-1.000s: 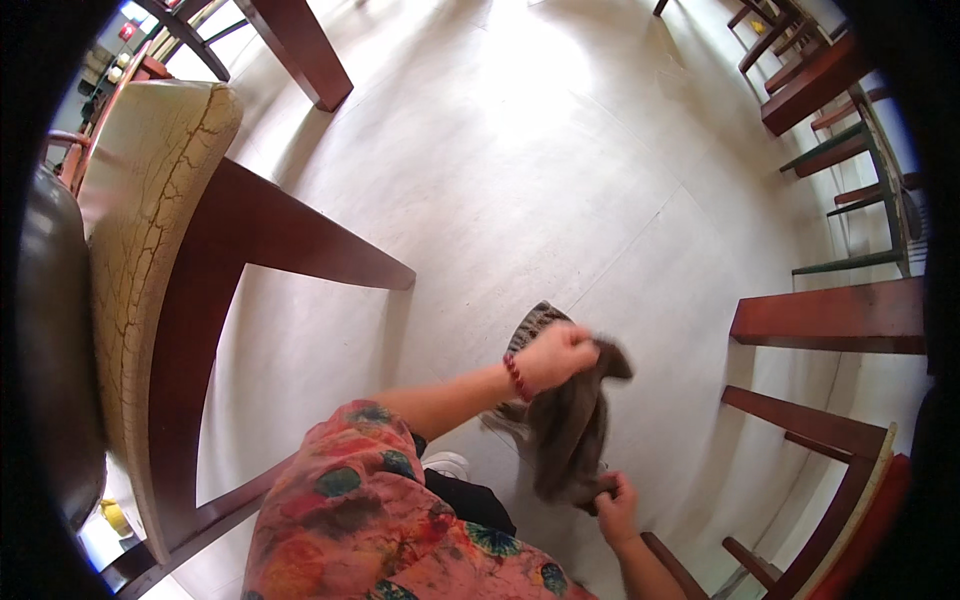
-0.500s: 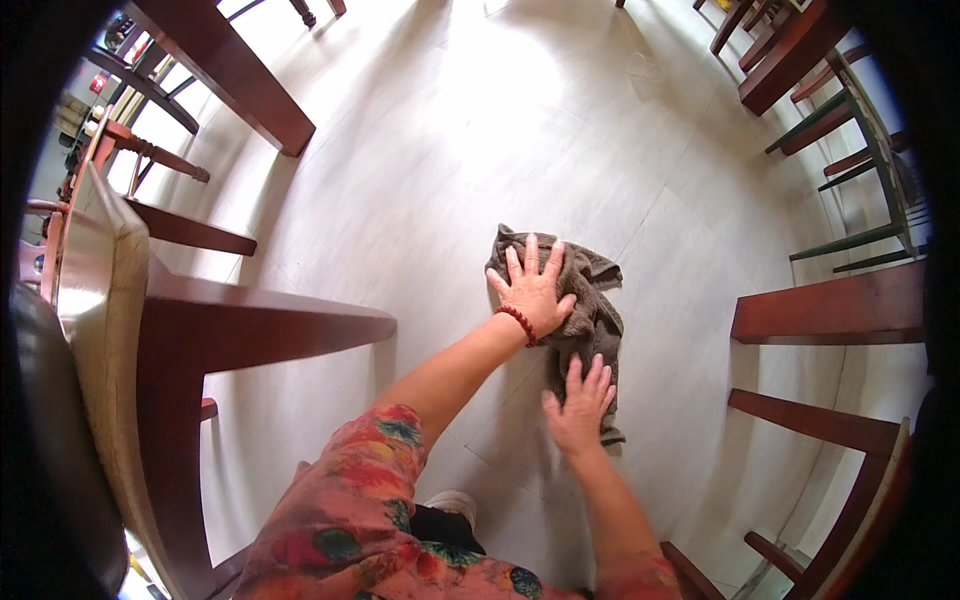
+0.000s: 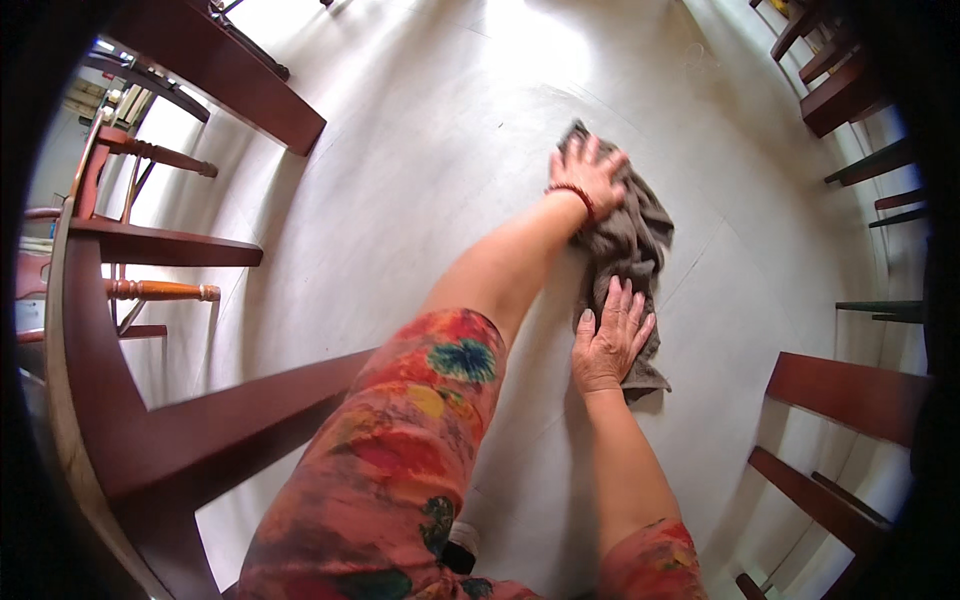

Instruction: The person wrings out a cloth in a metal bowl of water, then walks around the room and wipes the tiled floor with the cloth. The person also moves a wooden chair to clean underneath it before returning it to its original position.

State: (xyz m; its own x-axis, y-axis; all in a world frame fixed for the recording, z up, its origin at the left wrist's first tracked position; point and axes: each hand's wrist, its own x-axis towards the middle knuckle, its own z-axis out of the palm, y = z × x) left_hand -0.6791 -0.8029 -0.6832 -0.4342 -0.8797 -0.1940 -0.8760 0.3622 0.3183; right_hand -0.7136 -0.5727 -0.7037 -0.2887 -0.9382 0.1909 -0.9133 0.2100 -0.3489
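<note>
A crumpled grey-brown cloth [image 3: 630, 230] lies on the pale floor [image 3: 400, 230], stretched long from far to near. Pressed on its far end is my left hand [image 3: 592, 180], fingers spread and slightly blurred, with a dark red bead bracelet at the wrist. My right hand [image 3: 610, 345] rests flat on the nearer part of the cloth, its fingers stretched out and pointing away from me. Neither hand grips the fabric. Both forearms reach forward out of red flowered sleeves.
Dark red wooden furniture legs [image 3: 230, 245] stand along the left. A thick red-brown leg [image 3: 290, 120] is at the far left. More wooden legs and rails [image 3: 840, 395] line the right side. Part of a shoe [image 3: 462, 545] shows below my sleeve.
Both hands have slid the cloth forward and to the right across the floor. My left arm is stretched farther out, and the surrounding furniture has shifted in view.
</note>
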